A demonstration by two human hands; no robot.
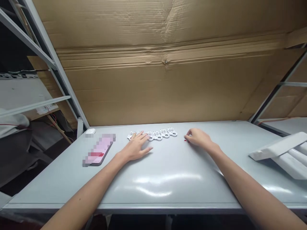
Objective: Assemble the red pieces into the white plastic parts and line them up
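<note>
A row of several small white flat parts (157, 136), each with a round hole, lies on the grey table toward the back. My left hand (137, 147) rests over the left end of this row, fingers spread and stretched out, covering some of the parts. To the right of the row, my right hand (197, 138) is closed in a pinch close to the tabletop. Tiny red bits (185, 140) show by its fingertips. What the pinched fingers hold, if anything, is too small to make out.
A phone (102, 148) with a pinkish screen, partly blurred, lies left of my left hand. Behind it sits a small white case (90, 131). White wrapped pieces (285, 153) stand at the right. A cardboard wall (163, 92) and metal frame posts (59, 70) bound the table.
</note>
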